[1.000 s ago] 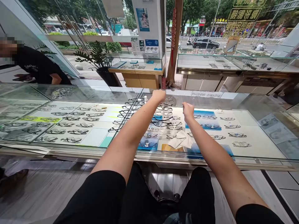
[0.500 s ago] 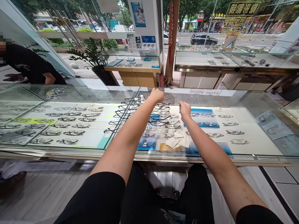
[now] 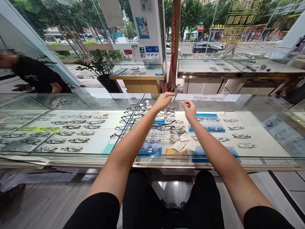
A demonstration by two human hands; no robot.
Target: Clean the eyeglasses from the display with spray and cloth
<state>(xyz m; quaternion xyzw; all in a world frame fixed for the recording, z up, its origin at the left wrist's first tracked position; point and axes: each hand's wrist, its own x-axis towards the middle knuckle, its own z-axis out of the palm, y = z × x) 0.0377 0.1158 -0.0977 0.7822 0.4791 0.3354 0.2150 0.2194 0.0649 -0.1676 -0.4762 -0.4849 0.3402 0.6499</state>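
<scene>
My left hand is closed on a pair of eyeglasses, held up tilted above the far side of the glass counter. Close by on the right, my right hand has its fingers curled together; whatever may be in them is too small to tell. Beneath my left forearm, several dark-framed eyeglasses lie in a column on the glass top. A small white spray bottle stands just left of my left hand. Nearer to me, a crumpled pale cloth rests on the glass.
The glass display counter spans the view, with rows of eyeglasses inside. A person in a black shirt leans at the far left. Beyond stand a potted plant, other showcases and a wooden post.
The view has tilted up slightly. My left hand has turned, and the eyeglasses now show above its fingers. My right hand has rotated, its curled fingers now facing the left hand.
</scene>
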